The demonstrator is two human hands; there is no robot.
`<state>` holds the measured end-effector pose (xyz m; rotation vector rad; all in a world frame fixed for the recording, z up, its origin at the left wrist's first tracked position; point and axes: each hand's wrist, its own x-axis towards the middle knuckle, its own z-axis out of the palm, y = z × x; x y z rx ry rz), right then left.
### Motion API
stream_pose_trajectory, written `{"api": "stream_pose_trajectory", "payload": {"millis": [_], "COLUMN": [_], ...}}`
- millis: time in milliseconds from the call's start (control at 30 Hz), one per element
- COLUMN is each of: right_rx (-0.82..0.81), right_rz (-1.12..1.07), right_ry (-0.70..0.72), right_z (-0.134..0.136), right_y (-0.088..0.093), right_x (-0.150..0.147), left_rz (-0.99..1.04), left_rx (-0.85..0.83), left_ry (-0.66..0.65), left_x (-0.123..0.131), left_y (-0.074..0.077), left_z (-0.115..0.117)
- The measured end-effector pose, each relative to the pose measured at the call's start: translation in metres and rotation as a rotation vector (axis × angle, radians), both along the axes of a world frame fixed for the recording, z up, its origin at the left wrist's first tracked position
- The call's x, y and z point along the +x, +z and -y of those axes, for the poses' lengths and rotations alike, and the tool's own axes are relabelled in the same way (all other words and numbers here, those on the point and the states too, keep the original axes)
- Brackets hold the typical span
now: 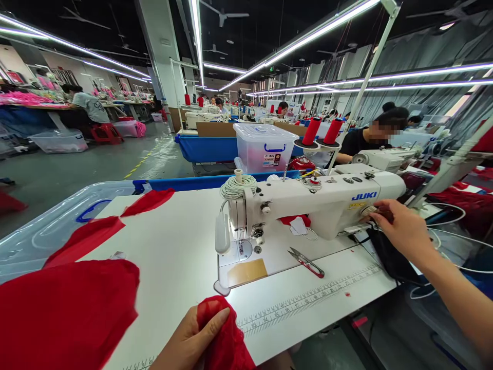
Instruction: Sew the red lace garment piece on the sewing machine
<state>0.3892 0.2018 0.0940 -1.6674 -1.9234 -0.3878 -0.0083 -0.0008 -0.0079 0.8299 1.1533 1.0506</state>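
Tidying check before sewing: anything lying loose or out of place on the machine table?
Mostly tidy. Thread snips lie loose on the sewing machine bed, and red scraps hang over the table's far edge.

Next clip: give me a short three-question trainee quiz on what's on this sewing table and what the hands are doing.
1. True or false: the left hand grips a bunch of red fabric at the near edge of the table.
2. Which part of the sewing machine does the right hand touch?
A. the needle end
B. the handwheel end
C. the thread cones
3. Fill in: the red-handled ______ lie on the machine bed, in front of the arm.

Key: 1 true; 2 B; 3 snips
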Motion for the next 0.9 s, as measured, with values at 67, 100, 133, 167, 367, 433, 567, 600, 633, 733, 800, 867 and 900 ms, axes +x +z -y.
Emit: {"api": "stream_pose_trajectory", "payload": {"millis": [67,100,133,167,367,433,567,600,633,733,800,867,900], "right_rx": [-0.002,-0.007,-0.011,-0.016,-0.104,-0.166,-0.235,-0.240,-0.240,-0.178,-0.122,-0.197,-0.295], "right_rz": [0.006,0.015,0.029,0.047,0.195,0.236,0.267,0.269,0.271,0.246,0.110,-0.137,-0.277], "right_ry": [-0.026,-0.037,-0.056,-0.083,-0.255,-0.244,-0.229,-0.233,-0.239,-0.215,-0.029,0.296,0.471], "right_z": [-0.001,-0.001,0.000,0.002,0.020,0.027,0.037,0.039,0.042,0.050,0.060,0.075,0.085], "right_y": [-0.006,-0.008,-0.009,-0.010,-0.007,-0.008,-0.013,-0.014,-0.016,-0.025,-0.034,-0.046,-0.052], "right_x": [-0.003,-0.005,-0.008,-0.011,-0.030,-0.034,-0.037,-0.037,-0.037,-0.040,-0.050,-0.071,-0.085], "left_rz": [0.004,0.005,0.008,0.013,0.048,0.044,0.076,0.083,0.081,0.031,0.039,0.108,0.141], "left_rx": [0.005,-0.004,-0.017,-0.033,-0.087,-0.097,-0.075,-0.064,-0.055,-0.003,0.022,0.034,0.040], "left_ry": [0.001,0.010,0.026,0.046,0.097,0.086,0.023,-0.001,-0.030,-0.095,-0.131,-0.173,-0.211], "left_x": [0.000,0.001,0.002,0.003,0.006,0.005,-0.004,-0.007,-0.009,-0.014,-0.010,-0.001,0.005], "left_y": [0.001,0.002,0.005,0.007,0.018,0.018,0.008,0.003,-0.002,-0.013,-0.011,-0.001,0.007], "left_z": [0.000,0.000,0.000,0.001,0.004,0.006,0.009,0.009,0.009,0.006,0.006,0.007,0.009]}}
